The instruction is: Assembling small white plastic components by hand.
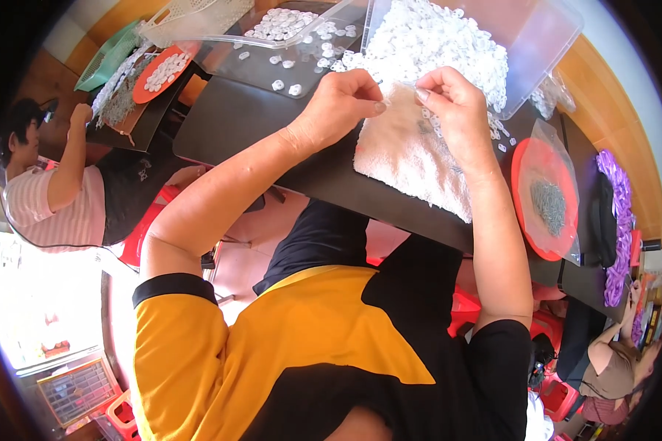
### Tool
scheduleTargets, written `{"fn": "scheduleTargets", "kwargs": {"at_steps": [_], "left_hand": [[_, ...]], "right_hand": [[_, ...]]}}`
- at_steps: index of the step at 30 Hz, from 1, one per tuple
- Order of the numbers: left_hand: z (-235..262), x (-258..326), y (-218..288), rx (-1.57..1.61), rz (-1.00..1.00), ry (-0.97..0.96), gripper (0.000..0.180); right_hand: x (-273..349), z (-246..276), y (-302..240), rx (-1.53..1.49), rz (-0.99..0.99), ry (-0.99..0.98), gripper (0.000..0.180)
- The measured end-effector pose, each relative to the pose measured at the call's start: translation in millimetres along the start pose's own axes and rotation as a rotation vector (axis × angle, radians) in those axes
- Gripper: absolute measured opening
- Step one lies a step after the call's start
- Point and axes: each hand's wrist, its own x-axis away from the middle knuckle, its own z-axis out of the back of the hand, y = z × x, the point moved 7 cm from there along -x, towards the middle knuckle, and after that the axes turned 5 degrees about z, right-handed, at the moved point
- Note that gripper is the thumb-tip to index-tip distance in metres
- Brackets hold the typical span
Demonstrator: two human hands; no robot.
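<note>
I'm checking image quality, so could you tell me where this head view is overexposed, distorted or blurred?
Head view: the lower-left window area is blown out white; fisheye bends the table edge and darkens the corners; the hands and towel are fairly sharp, the rim softer.

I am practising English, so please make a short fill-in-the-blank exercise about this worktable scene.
1. Both hands, the left hand and the right hand, meet above a white ____.
2. The clear bin behind the hands is full of small ____ rings.
3. The red plate by the right forearm holds thin grey ____.

Missing words: towel; white; pins
</note>
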Motion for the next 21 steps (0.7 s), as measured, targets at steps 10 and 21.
{"fn": "scheduleTargets", "kwargs": {"at_steps": [10, 21], "left_hand": [[-16.9, -22.5, 38.1, 0.104, 0.123, -0.075, 0.018], [-35.3, -28.4, 27.5, 0.307, 0.285, -0.288, 0.017]], "right_hand": [[7.5, 13.4, -2.2, -0.100, -0.046, 0.042, 0.014], [6.9, 12.5, -18.1, 0.060, 0.207, -0.026, 0.033]]}}
